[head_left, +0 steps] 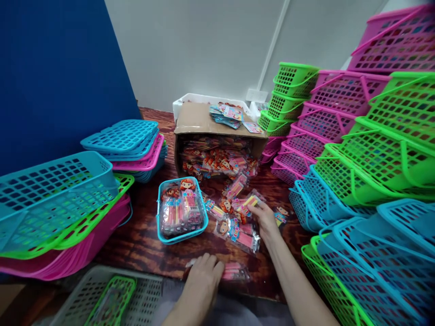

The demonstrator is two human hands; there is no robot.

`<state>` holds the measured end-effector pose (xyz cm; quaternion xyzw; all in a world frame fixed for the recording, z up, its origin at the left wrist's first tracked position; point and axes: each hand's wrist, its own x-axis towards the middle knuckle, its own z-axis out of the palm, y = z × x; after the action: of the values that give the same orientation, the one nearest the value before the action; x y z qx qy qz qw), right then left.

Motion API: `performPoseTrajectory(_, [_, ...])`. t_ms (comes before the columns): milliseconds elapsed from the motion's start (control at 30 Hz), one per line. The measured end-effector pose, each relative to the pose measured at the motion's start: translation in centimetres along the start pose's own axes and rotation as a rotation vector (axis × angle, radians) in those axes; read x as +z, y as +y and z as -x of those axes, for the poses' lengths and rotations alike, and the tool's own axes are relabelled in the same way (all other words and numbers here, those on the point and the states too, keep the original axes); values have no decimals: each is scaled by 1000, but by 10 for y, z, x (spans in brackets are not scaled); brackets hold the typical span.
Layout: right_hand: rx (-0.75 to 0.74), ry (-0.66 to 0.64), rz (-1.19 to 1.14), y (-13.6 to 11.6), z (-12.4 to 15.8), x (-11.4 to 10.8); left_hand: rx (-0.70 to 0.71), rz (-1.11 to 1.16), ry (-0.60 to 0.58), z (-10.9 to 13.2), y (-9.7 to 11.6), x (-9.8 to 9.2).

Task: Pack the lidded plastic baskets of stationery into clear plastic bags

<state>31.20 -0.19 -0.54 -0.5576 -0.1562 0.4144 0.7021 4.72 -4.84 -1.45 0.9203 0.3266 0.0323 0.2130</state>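
My left hand [205, 276] lies curled over a small stack of clear packets with pink sticks [234, 271] near the table's front edge; its fingers close around their left end. With thumb and fingers, my right hand [266, 222] grips the edge of a packet of yellow sticks [252, 200] in a loose pile. Beneath it in that pile is a packet with a cartoon figure and pink sticks [243, 234]. Left of the pile stands a blue basket [205, 222], its handle folded down, filled with similar packets [181, 210].
Behind, a cardboard box [195, 118] lies open toward me, spilling packets [220, 160]; flat cards [228, 115] rest on top. Nested baskets [64, 181] and lids [124, 136] stand left. Filled green and pink baskets [340, 93] tower right. A grey crate [149, 285] sits below the front edge.
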Motion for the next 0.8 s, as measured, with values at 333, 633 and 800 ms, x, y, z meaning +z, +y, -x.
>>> performPoseTrajectory(333, [328,-317,43,31,88,2,126,648,84,-2,29,-43])
performPoseTrajectory(633, [377,-347,-75,29,106,-22,-115,446,75,2,15,-36])
performPoseTrajectory(800, [429,-509,37,31,111,-18,106,100,226,-3,12,-27])
